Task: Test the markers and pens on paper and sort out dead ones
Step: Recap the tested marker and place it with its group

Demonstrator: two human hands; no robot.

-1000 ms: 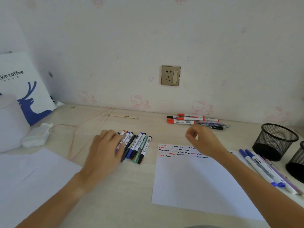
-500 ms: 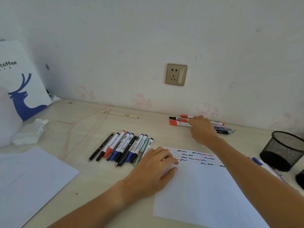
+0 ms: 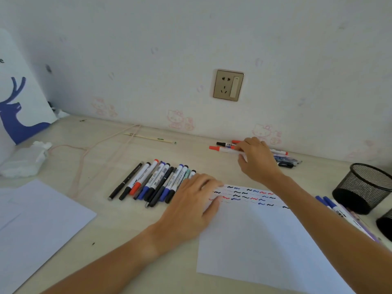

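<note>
Your left hand (image 3: 191,206) lies flat and open on the test paper (image 3: 261,240), pinning its near-left corner. Your right hand (image 3: 256,160) closes on a red-capped marker (image 3: 220,148) in the far pile by the wall: you are fetching the next candidate. Next, uncap and scribble. The pale tabletop (image 3: 101,153) carries a sorted row (image 3: 152,183) left of the paper.

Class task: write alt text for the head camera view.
The right hand picks a red-capped white marker from a pile by the wall, while the left hand flattens the squiggle-marked white paper sheet beside a row of markers.
</note>
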